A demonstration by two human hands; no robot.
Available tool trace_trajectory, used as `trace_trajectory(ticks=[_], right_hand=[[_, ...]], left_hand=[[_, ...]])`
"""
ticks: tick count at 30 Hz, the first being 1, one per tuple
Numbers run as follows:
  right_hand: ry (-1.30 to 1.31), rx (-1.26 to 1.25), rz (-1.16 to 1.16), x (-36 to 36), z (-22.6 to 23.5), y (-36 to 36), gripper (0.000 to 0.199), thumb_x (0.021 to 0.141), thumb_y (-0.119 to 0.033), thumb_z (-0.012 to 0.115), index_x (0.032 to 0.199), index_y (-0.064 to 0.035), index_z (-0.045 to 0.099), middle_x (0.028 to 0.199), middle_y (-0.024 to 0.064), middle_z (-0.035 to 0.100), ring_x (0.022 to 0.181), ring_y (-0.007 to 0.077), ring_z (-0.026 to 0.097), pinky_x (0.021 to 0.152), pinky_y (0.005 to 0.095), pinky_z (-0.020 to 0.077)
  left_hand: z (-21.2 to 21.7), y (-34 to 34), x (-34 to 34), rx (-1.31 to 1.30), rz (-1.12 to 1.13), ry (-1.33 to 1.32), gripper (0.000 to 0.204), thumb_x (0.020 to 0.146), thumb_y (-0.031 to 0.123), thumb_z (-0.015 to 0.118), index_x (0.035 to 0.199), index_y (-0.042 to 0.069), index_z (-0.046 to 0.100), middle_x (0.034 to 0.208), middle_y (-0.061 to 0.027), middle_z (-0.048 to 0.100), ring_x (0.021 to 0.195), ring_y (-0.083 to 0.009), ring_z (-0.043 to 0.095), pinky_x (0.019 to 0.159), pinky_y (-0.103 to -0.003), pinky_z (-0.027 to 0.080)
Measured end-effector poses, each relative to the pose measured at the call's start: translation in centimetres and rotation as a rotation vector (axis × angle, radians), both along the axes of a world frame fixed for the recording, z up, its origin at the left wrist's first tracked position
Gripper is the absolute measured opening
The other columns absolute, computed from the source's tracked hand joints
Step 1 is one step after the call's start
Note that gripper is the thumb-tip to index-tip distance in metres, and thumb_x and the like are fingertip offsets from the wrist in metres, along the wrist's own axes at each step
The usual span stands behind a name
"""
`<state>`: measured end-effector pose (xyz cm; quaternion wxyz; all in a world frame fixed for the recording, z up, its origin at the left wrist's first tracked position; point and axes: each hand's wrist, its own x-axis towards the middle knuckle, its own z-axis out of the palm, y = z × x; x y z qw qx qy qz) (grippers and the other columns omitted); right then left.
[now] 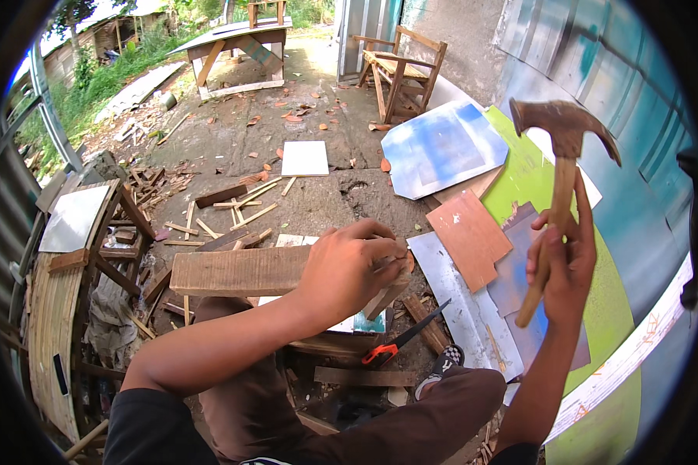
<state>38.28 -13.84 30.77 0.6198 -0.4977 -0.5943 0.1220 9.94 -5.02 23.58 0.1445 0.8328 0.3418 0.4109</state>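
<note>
My right hand is raised on the right, its fingers wrapped round the wooden handle of a claw hammer. The hammer stands upright with its rusty brown head on top. Across my lap lies a thick wooden board, roughly level. My left hand grips the board's right end, fingers curled over it. A shorter wood piece slants down below those fingers. Whether the fingertips also pinch something small, I cannot make out. Just below, a handsaw with an orange and black handle leans on the scraps.
A slatted wooden bench stands at the left. Wood offcuts litter the floor, with a white square panel beyond. Painted sheets and a reddish-brown plywood piece lie to the right. A wooden chair and a table stand farther back.
</note>
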Motion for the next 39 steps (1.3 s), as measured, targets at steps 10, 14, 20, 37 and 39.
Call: trace_trajectory(ticks=[10,14,20,37,39], right_hand=[[-0.564,-0.269,0.128,-2.5,2.4,-4.4,0.058,0.088,0.008,0.070,0.144,-0.0060,0.069,0.076,0.0085,0.062,0.065,0.0111,0.048,0.061,0.0285,0.0402],[-0.649,-0.193,0.095,-3.4,3.4,-4.2,0.056,0.089,0.006,0.071,0.143,-0.0084,0.071,0.072,0.0093,0.058,0.060,0.0142,0.046,0.057,0.0322,0.0382],[-0.748,-0.181,0.096,-3.7,5.0,-3.4,0.054,0.092,0.003,0.072,0.144,-0.0123,0.071,0.072,0.0145,0.060,0.057,0.0235,0.050,0.057,0.0356,0.0425],[-0.815,-0.172,0.114,-4.2,4.3,-2.9,0.052,0.092,0.001,0.071,0.143,-0.0093,0.071,0.074,0.0080,0.063,0.060,0.0082,0.042,0.056,0.0281,0.0366],[-0.701,-0.223,0.104,-4.1,4.1,-2.8,0.050,0.094,0.001,0.070,0.143,-0.0084,0.071,0.077,0.0048,0.066,0.061,0.0060,0.042,0.057,0.0255,0.0364]], left_hand=[[0.1,-0.3,0.3,-0.029,-0.034,0.001,0.015,0.089,0.022,0.082,0.101,0.015,0.084,0.109,-0.0008,0.076,0.094,-0.0260,0.074,0.082,-0.043,0.054],[0.2,-0.7,0.7,-0.051,-0.016,0.022,0.014,0.089,0.022,0.082,0.101,0.015,0.083,0.110,-0.0001,0.076,0.096,-0.0251,0.073,0.084,-0.043,0.053],[0.4,-0.5,0.8,0.012,-0.044,-0.018,0.015,0.083,0.014,0.087,0.097,0.011,0.083,0.109,-0.0073,0.077,0.081,-0.0306,0.077,0.074,-0.042,0.061],[0.2,-0.5,0.2,-0.030,-0.039,-0.003,0.014,0.084,0.010,0.086,0.099,0.012,0.084,0.112,-0.0059,0.078,0.086,-0.0298,0.078,0.078,-0.041,0.062],[0.2,-0.3,0.3,-0.021,-0.062,-0.018,0.014,0.085,0.009,0.085,0.100,0.011,0.084,0.113,-0.0072,0.078,0.087,-0.0300,0.078,0.078,-0.041,0.063]])
